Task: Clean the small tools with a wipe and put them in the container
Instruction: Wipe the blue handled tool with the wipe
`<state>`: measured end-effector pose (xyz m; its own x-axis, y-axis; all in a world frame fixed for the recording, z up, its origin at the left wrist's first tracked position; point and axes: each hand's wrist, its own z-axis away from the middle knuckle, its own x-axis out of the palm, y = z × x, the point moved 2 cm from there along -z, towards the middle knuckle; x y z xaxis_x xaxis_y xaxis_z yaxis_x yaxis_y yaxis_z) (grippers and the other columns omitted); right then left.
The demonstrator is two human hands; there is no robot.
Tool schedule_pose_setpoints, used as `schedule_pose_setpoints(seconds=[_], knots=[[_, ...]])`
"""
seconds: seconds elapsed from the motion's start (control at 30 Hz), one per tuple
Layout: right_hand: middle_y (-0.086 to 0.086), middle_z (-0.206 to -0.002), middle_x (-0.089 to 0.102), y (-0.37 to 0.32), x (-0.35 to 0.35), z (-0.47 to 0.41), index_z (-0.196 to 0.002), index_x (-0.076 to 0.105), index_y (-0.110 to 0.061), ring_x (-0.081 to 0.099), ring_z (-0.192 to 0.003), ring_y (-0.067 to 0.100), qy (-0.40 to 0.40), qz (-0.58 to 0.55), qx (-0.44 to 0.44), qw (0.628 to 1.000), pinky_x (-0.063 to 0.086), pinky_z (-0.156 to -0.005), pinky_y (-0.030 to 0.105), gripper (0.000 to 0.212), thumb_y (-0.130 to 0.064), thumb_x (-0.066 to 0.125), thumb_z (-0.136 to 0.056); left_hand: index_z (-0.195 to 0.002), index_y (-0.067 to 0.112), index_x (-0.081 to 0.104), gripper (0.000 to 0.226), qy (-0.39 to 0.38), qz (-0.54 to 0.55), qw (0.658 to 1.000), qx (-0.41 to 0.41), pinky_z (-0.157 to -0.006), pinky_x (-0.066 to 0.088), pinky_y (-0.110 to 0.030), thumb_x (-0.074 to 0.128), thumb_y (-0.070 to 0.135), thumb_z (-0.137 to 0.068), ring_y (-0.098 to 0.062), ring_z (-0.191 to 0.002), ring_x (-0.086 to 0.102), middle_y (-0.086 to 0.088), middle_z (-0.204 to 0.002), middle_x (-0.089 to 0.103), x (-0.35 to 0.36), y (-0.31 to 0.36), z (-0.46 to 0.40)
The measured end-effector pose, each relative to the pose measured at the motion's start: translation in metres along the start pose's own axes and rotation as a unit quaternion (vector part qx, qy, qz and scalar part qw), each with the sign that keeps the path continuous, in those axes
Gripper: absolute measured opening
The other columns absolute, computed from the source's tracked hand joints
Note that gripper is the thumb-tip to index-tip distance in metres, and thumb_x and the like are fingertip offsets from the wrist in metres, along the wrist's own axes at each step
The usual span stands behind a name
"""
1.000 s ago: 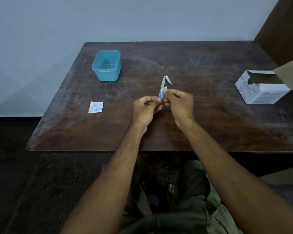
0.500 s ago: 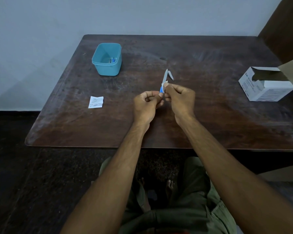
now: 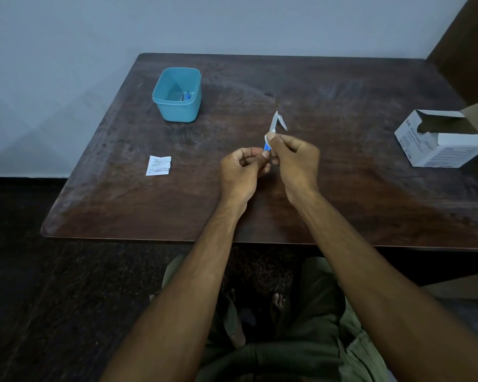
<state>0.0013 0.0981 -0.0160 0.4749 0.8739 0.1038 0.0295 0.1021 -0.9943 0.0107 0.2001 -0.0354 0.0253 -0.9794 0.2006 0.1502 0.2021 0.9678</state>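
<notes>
Since a second ago the pair of hands has barely shifted on the table; the camera has dipped, so the table sits lower in view, and the metal tip of the tool shows a little further above the fingers than before.

Head view, the only one. Left hand (image 3: 243, 168) pinches the blue lower end of a small tool (image 3: 274, 123), a folding piece with a silver blade-like arm pointing up and a thin lever hanging off its top. Right hand (image 3: 294, 153) is closed around the same tool higher up, thumb and forefinger pressing a scrap of white wipe (image 3: 267, 133) against the metal. Both hands are gripping; neither is free. Tool held above the table (image 3: 342, 194), near its middle, not resting on it.

Teal container (image 3: 177, 93) stands well apart, at the far left of the table, open, with at least one blue-tinted item already inside; too small to name. Torn white sachet (image 3: 158, 165) lies flat, left of the hands. Open wipe box (image 3: 440, 139) at the right edge.

Step in hand, as I judge it: wiping this tool, mid-stroke along the shaft. Next move would call for the left hand to carry the tool over to the container and drop it in, right hand keeping the wipe.

Otherwise unchanged: container, sachet and box sit as they did.
</notes>
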Motion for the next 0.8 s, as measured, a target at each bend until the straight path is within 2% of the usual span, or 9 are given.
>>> schedule_pose_setpoints(seconds=[0.13, 0.27, 0.43, 0.63, 0.8], knots=[[0.001, -0.074, 0.073, 0.005, -0.001, 0.002, -0.085, 0.076, -0.014, 0.065, -0.067, 0.009, 0.004, 0.014, -0.006, 1.000, 0.053, -0.065, 0.022, 0.004, -0.016, 0.075, -0.082, -0.084, 0.007, 0.067, 0.005, 0.002, 0.008, 1.000, 0.009, -0.061, 0.054, -0.017, 0.069, 0.003, -0.087, -0.008, -0.059, 0.063, -0.006, -0.071, 0.069, 0.001, 0.001, 0.000], [-0.003, -0.071, 0.072, 0.004, -0.005, 0.002, -0.087, 0.077, -0.013, 0.061, -0.062, 0.001, 0.005, 0.035, -0.011, 0.999, 0.048, -0.060, 0.016, 0.007, -0.017, 0.072, -0.085, -0.083, 0.011, 0.068, 0.008, 0.010, -0.003, 1.000, 0.018, -0.067, 0.056, -0.022, 0.070, 0.005, -0.086, -0.010, -0.062, 0.064, -0.004, -0.072, 0.071, 0.000, 0.000, 0.001], [-0.007, -0.071, 0.071, -0.002, -0.013, -0.004, -0.082, 0.076, -0.019, 0.059, -0.063, 0.003, 0.038, 0.014, 0.000, 0.999, 0.047, -0.058, 0.019, 0.003, -0.018, 0.074, -0.084, -0.086, 0.012, 0.068, 0.006, 0.029, -0.002, 0.999, 0.018, -0.071, 0.058, -0.024, 0.070, 0.006, -0.086, -0.005, -0.061, 0.066, -0.001, -0.074, 0.070, 0.002, 0.001, 0.002], [0.001, -0.068, 0.068, -0.015, -0.005, -0.013, -0.066, 0.072, -0.028, 0.058, -0.062, 0.005, 0.023, 0.043, -0.021, 0.999, 0.049, -0.064, 0.023, 0.019, -0.020, 0.074, -0.083, -0.086, 0.011, 0.067, 0.004, 0.020, -0.002, 1.000, 0.010, -0.068, 0.057, -0.020, 0.070, 0.008, -0.087, -0.003, -0.060, 0.065, -0.001, -0.075, 0.069, 0.001, 0.002, 0.004], [-0.002, -0.063, 0.063, -0.022, 0.004, -0.021, -0.070, 0.074, -0.021, 0.053, -0.057, 0.005, 0.032, -0.018, 0.015, 0.999, 0.045, -0.054, 0.017, 0.013, -0.019, 0.075, -0.083, -0.087, 0.010, 0.067, 0.004, 0.016, -0.005, 1.000, 0.009, -0.068, 0.058, -0.019, 0.070, 0.008, -0.087, -0.004, -0.061, 0.066, -0.001, -0.075, 0.069, 0.000, 0.002, 0.003]])
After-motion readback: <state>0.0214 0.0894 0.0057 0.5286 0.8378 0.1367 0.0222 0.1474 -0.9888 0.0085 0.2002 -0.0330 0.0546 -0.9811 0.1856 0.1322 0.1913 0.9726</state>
